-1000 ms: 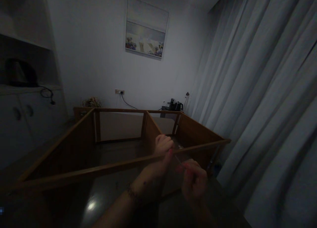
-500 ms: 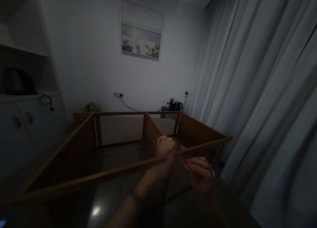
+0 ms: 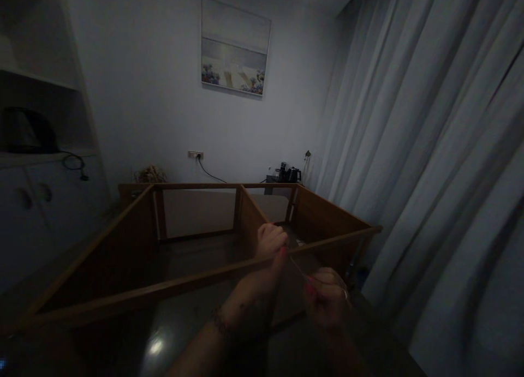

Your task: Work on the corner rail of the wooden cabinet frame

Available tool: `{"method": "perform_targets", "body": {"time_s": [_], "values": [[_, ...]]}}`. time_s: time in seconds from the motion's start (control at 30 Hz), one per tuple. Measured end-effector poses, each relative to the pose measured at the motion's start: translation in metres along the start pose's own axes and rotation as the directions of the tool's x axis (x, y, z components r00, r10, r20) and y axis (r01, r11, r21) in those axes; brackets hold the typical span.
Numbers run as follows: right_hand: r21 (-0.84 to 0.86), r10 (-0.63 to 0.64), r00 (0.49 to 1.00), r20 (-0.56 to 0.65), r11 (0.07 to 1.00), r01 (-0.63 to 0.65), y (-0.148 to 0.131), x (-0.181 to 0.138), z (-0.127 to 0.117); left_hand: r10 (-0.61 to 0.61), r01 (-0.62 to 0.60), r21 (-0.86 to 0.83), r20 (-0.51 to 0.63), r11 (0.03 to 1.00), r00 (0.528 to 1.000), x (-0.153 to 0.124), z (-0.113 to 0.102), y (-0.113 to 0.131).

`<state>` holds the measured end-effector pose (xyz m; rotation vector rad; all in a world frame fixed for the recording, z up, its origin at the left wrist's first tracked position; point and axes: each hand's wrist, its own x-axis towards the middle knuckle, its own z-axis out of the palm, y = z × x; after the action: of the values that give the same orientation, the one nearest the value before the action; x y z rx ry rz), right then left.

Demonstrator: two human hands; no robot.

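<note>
A large brown wooden frame (image 3: 176, 285), with side panels and a middle divider (image 3: 254, 213), stands before me. My left hand (image 3: 272, 243) is closed over its near rail where the divider meets it, thumb on the near side. Just below and to the right, my right hand (image 3: 327, 298) is closed on a thin metal rod (image 3: 298, 268). The rod slants up to the left, its tip close to the rail beside my left thumb. Whether the tip touches the wood is too dark to tell, and the rod's other end is hidden in my fingers.
A long grey curtain (image 3: 429, 148) hangs along the right. Behind the frame, a black coffee maker (image 3: 289, 173) stands by the wall. A kettle (image 3: 30, 130) sits on the left cabinet (image 3: 45, 219). A cord runs from the wall socket (image 3: 195, 155).
My right hand has shifted slightly down and left and turned a little with the rod. My left hand keeps its place on the rail.
</note>
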<state>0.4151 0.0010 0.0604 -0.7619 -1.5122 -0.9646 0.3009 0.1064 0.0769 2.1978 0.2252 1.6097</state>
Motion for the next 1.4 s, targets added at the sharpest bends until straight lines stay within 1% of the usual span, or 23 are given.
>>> {"method": "perform_targets", "body": {"time_s": [0.17, 0.27, 0.43, 0.57, 0.67, 0.73, 0.8, 0.9, 1.0, 1.1, 1.23, 1.3, 1.4], "values": [[-0.003, 0.012, 1.000, -0.003, 1.000, -0.012, 0.003, 0.000, 0.001, 0.007, -0.007, -0.017, -0.006, 1.000, 1.000, -0.002, -0.001, 0.004], [0.038, 0.040, 0.999, -0.007, 0.999, -0.039, 0.004, -0.001, 0.001, -0.016, 0.016, -0.028, 0.012, 0.999, 1.000, -0.001, -0.003, 0.007], [0.108, 0.077, 0.997, 0.020, 0.991, -0.079, 0.002, 0.002, 0.002, 0.019, -0.018, -0.043, 0.032, 0.999, 0.999, 0.000, -0.004, 0.004], [0.190, 0.128, 0.991, 0.038, 0.973, -0.133, -0.002, 0.005, 0.006, 0.008, -0.007, -0.045, 0.015, 0.999, 1.000, 0.000, -0.002, 0.002], [0.201, 0.168, 0.985, 0.050, 0.964, -0.174, -0.003, 0.005, 0.006, 0.012, -0.011, -0.032, 0.033, 0.999, 0.999, 0.001, -0.003, 0.001], [0.190, 0.143, 0.987, 0.071, 0.970, -0.154, -0.003, 0.007, 0.005, 0.020, -0.019, -0.020, 0.046, 1.000, 0.999, 0.001, -0.003, 0.000], [0.157, 0.076, 0.993, 0.092, 0.983, -0.090, -0.002, 0.010, 0.003, 0.020, -0.019, -0.018, 0.044, 1.000, 0.999, 0.000, -0.003, -0.001], [0.049, -0.021, 0.996, 0.089, 0.999, 0.017, -0.004, 0.015, 0.001, 0.014, -0.014, -0.024, 0.024, 1.000, 1.000, 0.000, -0.001, 0.000], [-0.058, -0.046, 0.996, 0.081, 0.997, 0.050, -0.010, 0.017, 0.002, -0.005, 0.005, -0.010, 0.025, 1.000, 1.000, 0.000, 0.000, -0.001], [-0.050, 0.007, 0.994, 0.111, 0.999, -0.002, -0.017, 0.015, 0.004, 0.010, -0.009, -0.018, 0.042, 1.000, 0.999, 0.001, 0.000, -0.001], [0.033, 0.111, 0.983, 0.146, 0.993, -0.117, -0.022, 0.015, 0.005, 0.031, -0.031, -0.047, 0.011, 0.998, 0.999, 0.001, -0.002, -0.001], [0.065, 0.159, 0.972, 0.174, 0.983, -0.172, -0.023, 0.016, 0.005, 0.023, -0.023, -0.047, 0.017, 0.999, 1.000, 0.001, -0.002, -0.001], [0.124, 0.193, 0.961, 0.198, 0.968, -0.220, -0.022, 0.018, 0.006, 0.020, -0.018, -0.039, 0.040, 0.999, 0.999, 0.002, -0.003, 0.000]]}}
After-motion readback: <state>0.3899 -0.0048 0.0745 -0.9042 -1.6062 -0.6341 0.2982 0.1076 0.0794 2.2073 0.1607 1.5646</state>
